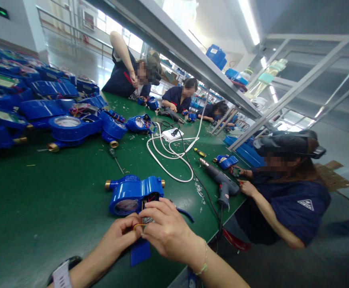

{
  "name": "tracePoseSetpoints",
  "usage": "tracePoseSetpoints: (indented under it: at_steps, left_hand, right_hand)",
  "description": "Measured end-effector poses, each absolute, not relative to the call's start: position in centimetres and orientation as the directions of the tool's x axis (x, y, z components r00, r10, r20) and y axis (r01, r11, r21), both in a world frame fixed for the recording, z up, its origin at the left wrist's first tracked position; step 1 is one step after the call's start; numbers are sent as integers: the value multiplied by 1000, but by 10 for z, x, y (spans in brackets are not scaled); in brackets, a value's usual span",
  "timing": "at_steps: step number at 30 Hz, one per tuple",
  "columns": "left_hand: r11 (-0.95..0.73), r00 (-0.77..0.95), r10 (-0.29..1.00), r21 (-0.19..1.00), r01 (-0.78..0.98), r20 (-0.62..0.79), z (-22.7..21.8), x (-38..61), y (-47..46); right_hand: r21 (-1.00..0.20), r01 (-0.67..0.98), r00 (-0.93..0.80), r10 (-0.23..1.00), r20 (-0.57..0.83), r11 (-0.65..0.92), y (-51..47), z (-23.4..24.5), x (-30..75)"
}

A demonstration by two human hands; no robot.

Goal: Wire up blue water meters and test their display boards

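A blue water meter (122, 190) with brass ends lies on the green table in front of me, its wiring compartment facing my hands. Just at its near side, my left hand (122, 234) is closed, thumb and fingers pinching thin wires (138, 225), one of them yellow. My right hand (170, 230) reaches over the compartment from the right, its fingertips pinched on the same wires; its fingers partly hide the opening. Under my hands a flat blue piece (140, 253) sticks out. A dark blue strip (186, 215) extends to the right of the meter.
Many blue meters (69, 126) are heaped at the left. A screwdriver (116, 160) lies beyond my meter. To the right are a heat gun (220, 180), a white cable (174, 176) and a power strip (172, 135). A co-worker (282, 200) sits at the right; others work farther back.
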State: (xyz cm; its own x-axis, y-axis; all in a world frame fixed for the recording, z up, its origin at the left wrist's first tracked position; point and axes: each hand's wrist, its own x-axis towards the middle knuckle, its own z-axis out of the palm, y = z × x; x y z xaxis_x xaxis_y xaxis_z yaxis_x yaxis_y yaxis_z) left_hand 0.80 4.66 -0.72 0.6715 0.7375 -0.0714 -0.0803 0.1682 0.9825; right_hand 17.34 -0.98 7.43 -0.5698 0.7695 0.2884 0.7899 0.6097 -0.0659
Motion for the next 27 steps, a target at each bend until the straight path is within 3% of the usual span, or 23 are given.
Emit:
tracePoseSetpoints:
  at_steps: [7,15,18,21,24,27]
  left_hand:
    - [166,680,728,985,-50,-88,-4,7,49]
    - [177,677,731,982,-69,-84,-20,6,50]
    - [183,634,768,980,-76,-94,-21,6,49]
    - [182,595,797,981,-64,-109,-14,5,46]
    - [188,574,809,981,-42,-131,-4,3,45]
    - [212,553,817,977,-25,-163,0,1,46]
  right_hand:
    - [-39,791,-579,769,272,610,-9,77,173]
    - [-94,789,-565,777,277,607,-6,81,173]
    - [-224,818,-404,806,434,530,-15,72,169]
    - [-441,808,-55,795,605,391,-28,50,159]
    - [-632,725,188,804,564,274,-37,25,146]
    - [-749,631,276,843,461,203,-39,10,132]
